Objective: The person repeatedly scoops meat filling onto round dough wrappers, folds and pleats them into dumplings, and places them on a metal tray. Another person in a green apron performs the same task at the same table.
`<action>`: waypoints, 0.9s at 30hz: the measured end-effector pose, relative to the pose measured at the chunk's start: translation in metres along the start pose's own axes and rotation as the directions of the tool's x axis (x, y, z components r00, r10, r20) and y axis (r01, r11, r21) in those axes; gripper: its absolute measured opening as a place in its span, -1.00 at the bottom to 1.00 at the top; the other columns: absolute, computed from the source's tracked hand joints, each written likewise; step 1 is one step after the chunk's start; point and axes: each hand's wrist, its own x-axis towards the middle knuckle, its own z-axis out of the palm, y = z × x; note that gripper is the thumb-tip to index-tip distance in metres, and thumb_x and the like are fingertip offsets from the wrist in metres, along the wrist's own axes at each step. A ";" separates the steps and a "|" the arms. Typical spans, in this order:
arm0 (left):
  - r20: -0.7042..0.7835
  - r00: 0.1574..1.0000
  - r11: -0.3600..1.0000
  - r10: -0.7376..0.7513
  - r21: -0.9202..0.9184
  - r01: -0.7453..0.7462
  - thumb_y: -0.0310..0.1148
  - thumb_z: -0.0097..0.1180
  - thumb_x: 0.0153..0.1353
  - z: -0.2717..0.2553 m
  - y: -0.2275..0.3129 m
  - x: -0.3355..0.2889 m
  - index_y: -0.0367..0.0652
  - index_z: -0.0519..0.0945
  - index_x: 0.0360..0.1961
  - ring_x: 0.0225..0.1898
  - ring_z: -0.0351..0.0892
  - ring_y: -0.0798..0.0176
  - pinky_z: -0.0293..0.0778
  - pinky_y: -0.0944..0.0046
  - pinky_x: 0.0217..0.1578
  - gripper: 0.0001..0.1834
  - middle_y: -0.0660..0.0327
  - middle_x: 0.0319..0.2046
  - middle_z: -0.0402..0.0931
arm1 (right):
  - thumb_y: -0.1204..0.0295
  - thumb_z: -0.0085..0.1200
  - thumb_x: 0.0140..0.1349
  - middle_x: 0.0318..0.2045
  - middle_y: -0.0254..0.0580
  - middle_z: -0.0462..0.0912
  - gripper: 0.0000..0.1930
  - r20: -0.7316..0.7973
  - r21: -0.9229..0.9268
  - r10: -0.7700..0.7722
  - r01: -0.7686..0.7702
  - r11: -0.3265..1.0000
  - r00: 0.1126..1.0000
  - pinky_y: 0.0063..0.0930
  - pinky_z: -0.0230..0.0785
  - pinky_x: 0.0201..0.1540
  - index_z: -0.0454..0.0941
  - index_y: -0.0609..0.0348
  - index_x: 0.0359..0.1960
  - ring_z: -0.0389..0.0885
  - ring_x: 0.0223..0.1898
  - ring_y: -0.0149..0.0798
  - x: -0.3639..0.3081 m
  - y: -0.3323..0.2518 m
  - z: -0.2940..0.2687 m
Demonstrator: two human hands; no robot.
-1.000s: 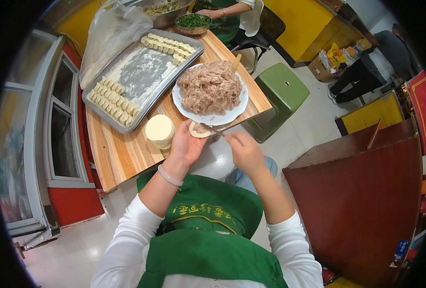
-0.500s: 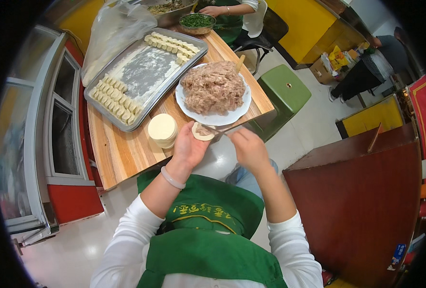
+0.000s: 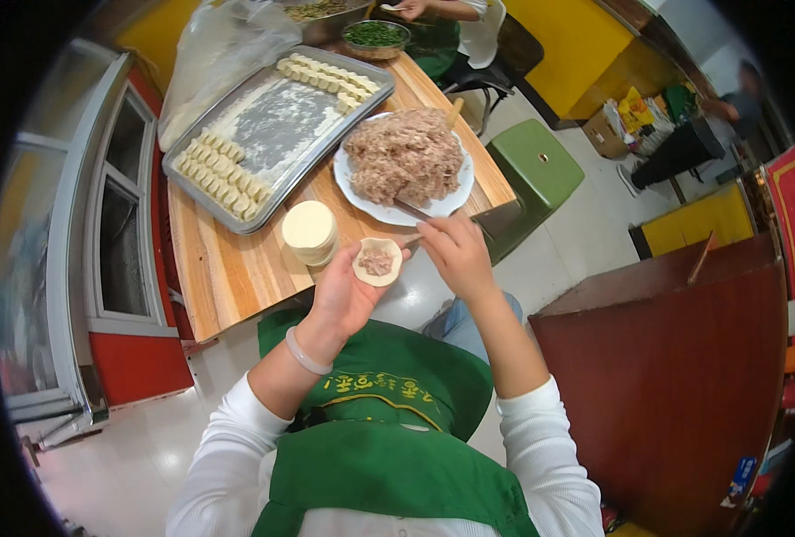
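Note:
My left hand (image 3: 344, 294) cradles a round dumpling wrapper (image 3: 361, 270) on its fingers, with a dab of minced meat filling in the middle. The wrapper lies flat and unfolded. My right hand (image 3: 458, 258) is closed round a thin spatula-like tool (image 3: 412, 210), whose far end reaches the near side of the meat heap; its exact shape is partly hidden. That large heap of minced meat (image 3: 403, 154) sits on a white plate (image 3: 464, 183) at the table corner. Beside my left hand stands a stack of round wrappers (image 3: 309, 227).
A metal tray (image 3: 276, 199), dusted with flour, holds rows of dumplings (image 3: 223, 179) left and far. Chopped greens fill a bowl (image 3: 375, 38) at the back, near a co-worker's hand (image 3: 408, 9). A green stool (image 3: 540, 166) stands right of the wooden table (image 3: 227, 295).
My right hand has moved the tool from the wrapper up to the meat plate. The wrapper now faces up more, showing its filling. A co-worker's hand has risen at the back.

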 end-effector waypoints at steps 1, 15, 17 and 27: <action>0.024 1.000 1.000 -0.014 -0.004 0.014 -0.27 -0.44 0.35 0.000 0.001 -0.003 -0.47 0.29 0.07 0.05 0.43 0.03 0.37 0.13 0.08 -0.52 -0.07 0.00 0.42 | 0.56 0.09 -0.06 -0.34 -0.20 0.58 -0.75 -0.043 0.086 -0.067 0.070 0.994 0.997 -0.34 0.44 -0.29 0.54 0.17 -0.26 0.57 -0.28 -0.14 -0.003 -0.009 -0.002; 0.181 0.968 0.900 0.171 0.370 -0.228 -0.32 -0.21 0.35 0.002 -0.023 -0.029 -0.31 0.39 0.00 -0.08 0.46 0.34 0.39 0.32 -0.01 -0.68 0.16 -0.12 0.48 | 0.57 0.16 0.00 -0.45 -0.15 0.54 -0.90 -0.080 0.392 0.333 -0.278 0.877 0.939 -0.45 0.39 -0.38 0.56 0.27 -0.41 0.54 -0.43 -0.21 -0.007 -0.078 -0.004; 0.242 0.945 0.723 0.221 0.609 -0.325 -0.33 -0.19 0.35 -0.006 -0.022 -0.030 -0.33 0.39 0.01 -0.08 0.44 0.38 0.38 0.35 -0.02 -0.68 0.18 -0.12 0.47 | 0.58 0.15 0.04 -0.48 -0.14 0.53 -0.92 0.011 0.470 0.450 -0.402 0.786 0.893 -0.48 0.39 -0.39 0.56 0.28 -0.41 0.53 -0.46 -0.24 -0.006 -0.082 -0.005; 0.339 0.915 0.752 0.218 0.540 -0.379 -0.40 -0.20 0.34 -0.010 -0.018 -0.031 -0.34 0.39 -0.02 -0.12 0.46 0.39 0.41 0.38 -0.09 -0.72 0.22 -0.18 0.48 | 0.52 0.14 0.11 -0.37 -0.21 0.51 -0.88 0.319 0.726 0.635 -0.612 0.313 0.703 -0.52 0.39 -0.38 0.56 0.34 -0.35 0.52 -0.42 -0.38 -0.005 -0.086 -0.006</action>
